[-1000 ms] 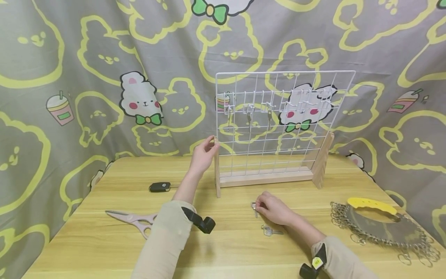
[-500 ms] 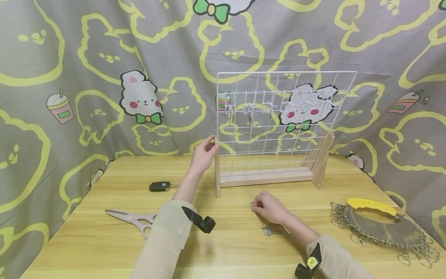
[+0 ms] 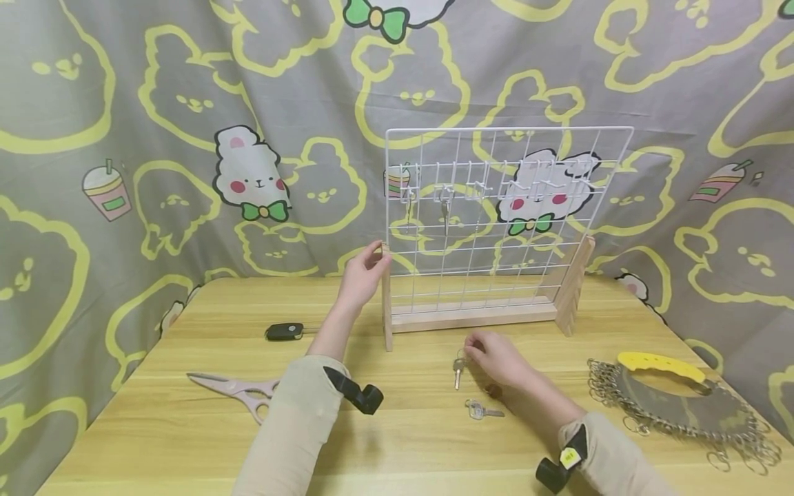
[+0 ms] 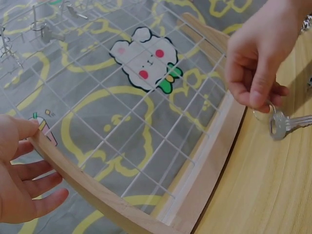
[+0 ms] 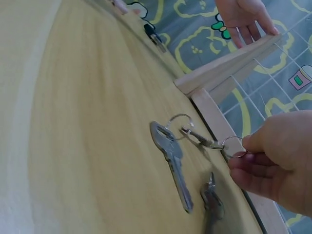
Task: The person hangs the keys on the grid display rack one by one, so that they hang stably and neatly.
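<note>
Since 1 s ago the right hand has lifted its key by the ring, so the blade now hangs just above the worktop; its grip pinches that ring between thumb and fingertips; the left hand grips the wooden post of the wire rack, thumb hooked over it; 1 more key lies near the right wrist; 2 keys hang on the rack's hooks.

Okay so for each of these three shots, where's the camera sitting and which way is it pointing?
Head: looks forward and down at the table, wire rack, both forearms.
Left wrist: beside the left hand on the rack's wooden post; faces the grid.
Right wrist: low over the table; right hand pinching a key ring.
Shared: both wrist views show the hanging key.
</note>
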`<action>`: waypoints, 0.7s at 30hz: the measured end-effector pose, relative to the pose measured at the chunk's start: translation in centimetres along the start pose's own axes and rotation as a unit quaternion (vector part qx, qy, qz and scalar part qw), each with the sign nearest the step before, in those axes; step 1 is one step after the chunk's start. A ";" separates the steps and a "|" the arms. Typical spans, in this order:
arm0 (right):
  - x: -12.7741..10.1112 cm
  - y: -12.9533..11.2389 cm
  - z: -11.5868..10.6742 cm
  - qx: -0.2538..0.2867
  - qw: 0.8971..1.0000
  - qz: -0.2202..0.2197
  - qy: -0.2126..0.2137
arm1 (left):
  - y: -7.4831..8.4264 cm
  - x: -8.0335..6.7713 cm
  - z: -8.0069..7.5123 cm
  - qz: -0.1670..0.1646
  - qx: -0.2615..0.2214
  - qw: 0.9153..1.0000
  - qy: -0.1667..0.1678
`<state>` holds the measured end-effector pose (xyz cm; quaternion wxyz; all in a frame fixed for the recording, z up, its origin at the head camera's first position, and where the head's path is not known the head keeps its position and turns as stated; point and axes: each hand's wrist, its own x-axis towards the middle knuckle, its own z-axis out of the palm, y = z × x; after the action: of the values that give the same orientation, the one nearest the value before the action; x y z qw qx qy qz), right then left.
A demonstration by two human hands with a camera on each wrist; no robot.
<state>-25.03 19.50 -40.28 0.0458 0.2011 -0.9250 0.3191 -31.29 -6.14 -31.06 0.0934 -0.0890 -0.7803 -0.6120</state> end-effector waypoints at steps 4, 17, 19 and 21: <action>0.0 0.2 -0.7 0.006 1.000 -0.008 0.008 | 0.1 -0.1 0.0 -0.003 0.000 1.000 0.000; -0.3 0.5 -4.3 0.032 0.999 -0.041 0.011 | 0.1 -0.2 -0.1 -0.005 -0.004 1.000 0.001; -0.4 0.3 -5.0 0.028 0.999 -0.035 0.013 | 0.0 -0.2 -0.1 -0.007 -0.002 1.000 0.001; -0.4 0.2 -5.9 0.018 0.999 -0.035 0.015 | 0.0 -0.2 0.0 -0.006 -0.003 1.000 0.001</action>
<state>-24.99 23.31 -35.81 0.0674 0.2295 -0.9106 0.3371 -31.08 -6.18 -31.12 0.0897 -0.0841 -0.7788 -0.6152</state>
